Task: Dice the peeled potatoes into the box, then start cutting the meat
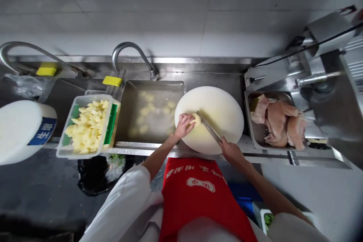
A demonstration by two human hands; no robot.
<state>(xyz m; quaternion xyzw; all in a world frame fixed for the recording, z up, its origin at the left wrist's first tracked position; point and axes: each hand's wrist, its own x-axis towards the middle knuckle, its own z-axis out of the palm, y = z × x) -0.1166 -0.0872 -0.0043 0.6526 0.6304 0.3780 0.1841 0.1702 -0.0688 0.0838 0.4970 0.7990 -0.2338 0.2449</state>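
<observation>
A round white cutting board (227, 102) lies on the steel counter in front of me. On its left part my left hand (184, 125) grips a peeled potato (196, 120), fingers curled over it. My right hand (229, 149) is closed round the handle of a kitchen knife (210, 127). The blade points up and left, its tip side close beside the potato; whether it touches, I cannot tell. Left of the board, a sink (120, 121) of cloudy water holds several peeled potatoes (146, 109). Farther left, a clear plastic tub (62, 151) is heaped with cut potato chunks (87, 126).
To the right stands a steel tray (253, 136) of raw meat (279, 121), near a metal machine (320, 60). A faucet (133, 47) arches over the sink. Yellow sponges (112, 81) sit behind. A white round block (22, 132) stands far left, and a black bag (93, 176) is below the counter.
</observation>
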